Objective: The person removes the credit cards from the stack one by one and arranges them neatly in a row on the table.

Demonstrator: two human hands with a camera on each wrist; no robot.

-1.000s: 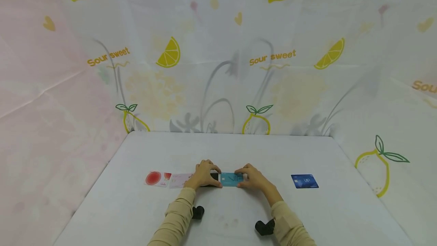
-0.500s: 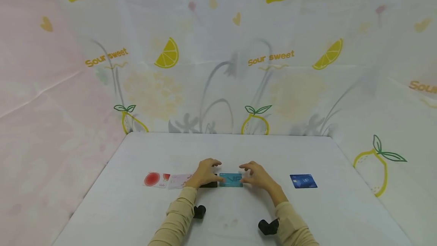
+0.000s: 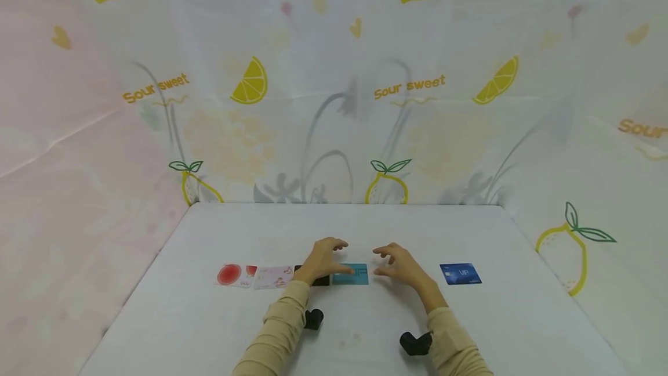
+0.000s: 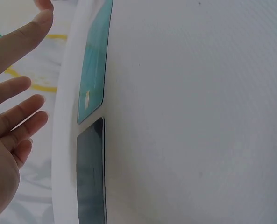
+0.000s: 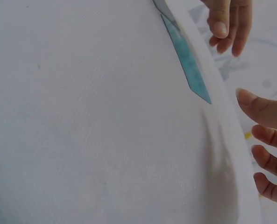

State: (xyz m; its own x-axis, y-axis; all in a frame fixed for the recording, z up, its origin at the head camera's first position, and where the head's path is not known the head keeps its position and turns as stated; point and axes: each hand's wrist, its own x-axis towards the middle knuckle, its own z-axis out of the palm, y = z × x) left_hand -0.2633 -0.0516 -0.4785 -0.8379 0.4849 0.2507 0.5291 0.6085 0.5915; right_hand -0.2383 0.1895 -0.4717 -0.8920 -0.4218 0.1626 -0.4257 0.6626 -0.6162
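A teal VIP card [image 3: 360, 275] lies flat on the white table, just right of a black card [image 3: 322, 281]; a narrow gap parts the two in the left wrist view. Over them hovers my left hand [image 3: 322, 261], thumb and fingers spread apart, hiding part of both cards and holding nothing. To the right of the teal card, my right hand [image 3: 399, 266] is raised off the table with loosely bent, parted fingers and nothing in them. A pink card [image 3: 273, 277] and a card with a red round print [image 3: 229, 275] continue the row leftward.
A dark blue VIP card [image 3: 461, 274] lies apart on the right of the white table [image 3: 365, 329]. Black wrist-worn pieces [image 3: 416, 343] jut inward from both sleeves. A lemon-printed cloth [image 3: 334, 132] hangs behind the table's far edge.
Both hands have let go of the teal card's edges and lifted. My right hand has drawn away to the right, and my left hand has risen over the cards. The cards stay in their row.
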